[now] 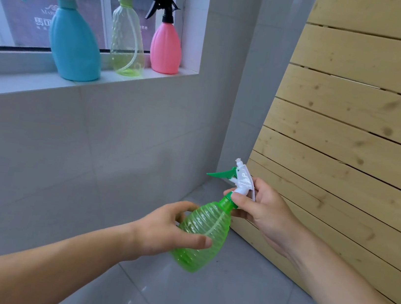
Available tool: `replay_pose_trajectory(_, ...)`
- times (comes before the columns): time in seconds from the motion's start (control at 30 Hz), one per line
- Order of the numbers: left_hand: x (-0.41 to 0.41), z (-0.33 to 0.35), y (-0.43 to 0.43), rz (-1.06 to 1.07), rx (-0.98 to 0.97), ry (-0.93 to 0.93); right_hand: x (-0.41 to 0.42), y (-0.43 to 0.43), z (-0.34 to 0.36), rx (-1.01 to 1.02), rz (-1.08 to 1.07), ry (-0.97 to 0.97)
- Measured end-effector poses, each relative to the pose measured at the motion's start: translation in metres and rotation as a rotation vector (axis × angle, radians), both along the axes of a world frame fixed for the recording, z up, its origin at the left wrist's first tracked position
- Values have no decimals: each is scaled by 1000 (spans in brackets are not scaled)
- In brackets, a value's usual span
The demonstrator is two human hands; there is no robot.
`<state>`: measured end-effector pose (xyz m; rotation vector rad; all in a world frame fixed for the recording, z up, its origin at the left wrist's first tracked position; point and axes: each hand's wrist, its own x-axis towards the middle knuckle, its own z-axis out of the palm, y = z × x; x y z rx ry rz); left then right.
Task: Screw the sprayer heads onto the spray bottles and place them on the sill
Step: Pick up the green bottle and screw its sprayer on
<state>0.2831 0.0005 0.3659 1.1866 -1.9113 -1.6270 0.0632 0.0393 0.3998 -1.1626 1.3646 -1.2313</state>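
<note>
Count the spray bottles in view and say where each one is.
4. Three stand on the sill: blue bottle, clear yellow-green bottle, pink bottle. The green bottle is held by left hand and right hand. More may sit off-frame.

Four spray bottles: one blue bottle [74, 41], one clear yellow-green bottle [129, 38], one pink bottle [166, 47], one ribbed green bottle [202, 232], four sprayer heads, two bare hands
</note>
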Motion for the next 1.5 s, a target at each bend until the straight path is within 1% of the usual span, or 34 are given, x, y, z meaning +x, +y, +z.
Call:
replay_pose_trajectory(0.13, 2, 0, -1, -29, 6, -19, 0, -1, -4, 14, 68, 25)
replay_pose_trajectory(0.3, 1, 6, 4, -37, 46, 11, -3, -3, -6, -11, 112, 33)
replay_pose_trajectory(0.37, 0, 6, 5, -38, 65, 21, 0, -3, -8, -18, 85, 85)
replay_pose_trajectory(0.47, -1, 5, 6, -37, 73, 12, 10, -4, -15, -10, -45, 259)
replay_pose_trajectory(0.5, -1, 5, 6, -40, 76, 4, 13, -4, -16, -7, -84, 287)
replay_pose_trajectory(0.53, -2, 5, 6, -45, 79, 0, 14, -5, -17, 5, -93, 278)
replay_pose_trajectory(0.6, -1, 6, 5, -42, 85, -1, 11, -6, -16, 45, -16, 139)
replay_pose_trajectory(0.67, 0, 7, 3, -33, 81, 0, 5, -5, -12, 37, 72, 25)
replay_pose_trajectory(0.73, 1, 8, 3, -36, 74, 0, 3, -5, -11, 4, 91, 41)
replay_pose_trajectory(0.83, -1, 9, 5, -55, 69, -5, 8, -6, -16, -1, 19, 139)
replay_pose_trajectory(0.87, -1, 9, 5, -53, 72, -4, 10, -7, -17, 3, 10, 144)
replay_pose_trajectory(1.0, 1, 10, 3, -38, 53, 0, 4, -6, -14, -10, 114, 17)
replay_pose_trajectory(1.07, 1, 10, 3, -48, 60, 7, 4, -6, -14, -4, 77, 72)
replay_pose_trajectory(1.13, 0, 8, 4, -59, 64, 7, 8, -7, -17, -1, 12, 188)
replay_pose_trajectory(1.17, -1, 7, 4, -58, 59, 6, 10, -8, -17, 1, 6, 191)
replay_pose_trajectory(1.27, 0, 8, 1, -36, 55, 22, 8, -8, -11, -3, 70, 43)
replay_pose_trajectory(1.3, 0, 8, 1, -39, 61, 29, 6, -8, -11, -11, 92, 30)
replay_pose_trajectory(1.43, 0, 5, 3, -60, 75, 14, 9, -7, -14, -15, 28, 129)
replay_pose_trajectory(1.5, 0, 5, 2, -50, 58, 2, 12, -8, -13, -20, 10, 104)
